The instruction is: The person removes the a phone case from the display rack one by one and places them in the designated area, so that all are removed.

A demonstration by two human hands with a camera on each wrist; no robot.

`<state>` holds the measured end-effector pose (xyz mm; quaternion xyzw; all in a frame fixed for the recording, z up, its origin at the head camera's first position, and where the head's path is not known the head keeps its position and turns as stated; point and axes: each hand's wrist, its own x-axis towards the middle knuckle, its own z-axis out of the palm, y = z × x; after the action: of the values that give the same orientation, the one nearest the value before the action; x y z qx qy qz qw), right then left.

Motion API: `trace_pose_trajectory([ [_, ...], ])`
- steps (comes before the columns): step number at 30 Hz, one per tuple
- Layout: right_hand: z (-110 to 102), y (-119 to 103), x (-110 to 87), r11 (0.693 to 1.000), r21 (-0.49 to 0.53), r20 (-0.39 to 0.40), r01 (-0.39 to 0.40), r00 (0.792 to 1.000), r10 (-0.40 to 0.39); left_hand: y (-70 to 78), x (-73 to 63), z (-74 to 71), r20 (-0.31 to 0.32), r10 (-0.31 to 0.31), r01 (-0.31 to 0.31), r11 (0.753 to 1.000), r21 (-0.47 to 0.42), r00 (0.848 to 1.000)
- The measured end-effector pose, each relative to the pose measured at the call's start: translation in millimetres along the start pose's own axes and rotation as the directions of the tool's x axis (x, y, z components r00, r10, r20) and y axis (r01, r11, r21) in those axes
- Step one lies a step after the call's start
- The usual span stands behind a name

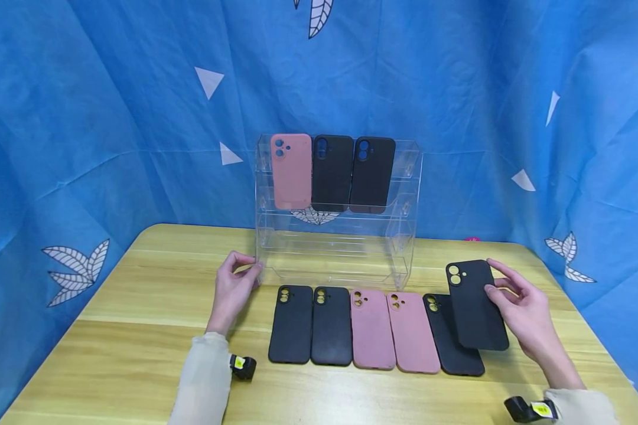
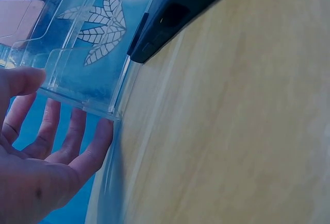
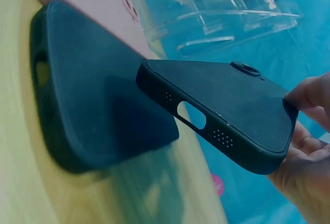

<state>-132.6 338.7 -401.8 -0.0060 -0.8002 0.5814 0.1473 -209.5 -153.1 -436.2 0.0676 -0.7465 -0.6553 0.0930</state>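
Note:
My right hand pinches a black phone case by its right edge, thumb on its back face. The case is lifted and tilted, overlapping another black phone case on the table. In the right wrist view, the held case shows its bottom edge with a port opening and small holes. At the left side of a clear display rack, my left hand holds the rack's edge. The left wrist view shows the thumb and fingertips of that hand against the clear wall.
On the rack's top tier stand a pink case and two black cases. In front of it lie two black cases and two pink cases in a row. A blue curtain hangs behind the wooden table.

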Motion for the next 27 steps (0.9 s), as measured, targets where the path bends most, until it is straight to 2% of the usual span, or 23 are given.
trace_pose_trajectory([
  [6,-13.1,6.3,-3.0,0.986,-0.163,-0.003,-0.016,1.000,0.016,1.3,-1.1,0.1,-0.004,-0.007,0.007,1.000,-0.004,1.000],
  [12,-24.1,12.8,-6.5,0.988,-0.153,0.007,-0.029,1.000,0.030,0.6,-0.6,0.4,-0.004,-0.004,0.004,1.000,-0.006,1.000],
  [17,-28.7,18.0,-8.2,0.978,-0.203,0.017,-0.044,0.999,0.049,0.3,-0.3,-0.3,-0.003,-0.001,0.001,1.000,0.001,1.000],
  [27,-34.4,29.8,-11.3,0.954,-0.275,0.091,-0.124,0.984,0.154,0.4,0.1,-0.5,0.014,-0.021,0.021,1.000,-0.004,1.000],
])
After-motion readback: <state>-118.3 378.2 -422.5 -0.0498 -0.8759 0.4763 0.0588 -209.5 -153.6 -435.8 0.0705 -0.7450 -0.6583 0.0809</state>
